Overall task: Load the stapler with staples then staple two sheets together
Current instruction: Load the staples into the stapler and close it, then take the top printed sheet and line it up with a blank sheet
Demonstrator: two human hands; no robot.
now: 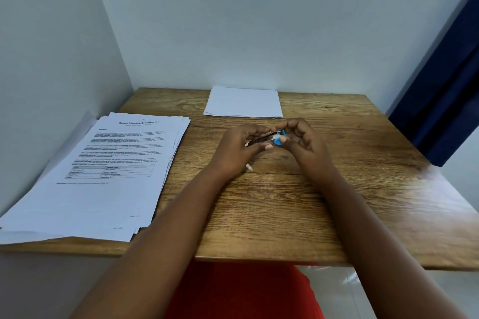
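Wooden table (285, 215) is carrying a printed paper stack (108, 168) at your left and a blank paper pile (243, 102) by the far wall, both well apart from your hands. Your left hand (239, 150) and right hand (302, 141) are curling around a small blue stapler (269, 137) above the table's middle, fingers closing on it from both ends. Your fingers are hiding most of it, so staples are impossible to make out.

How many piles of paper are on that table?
2: a printed stack at the left edge, and a blank pile at the back by the wall. Loose sheets may lie under the printed stack.
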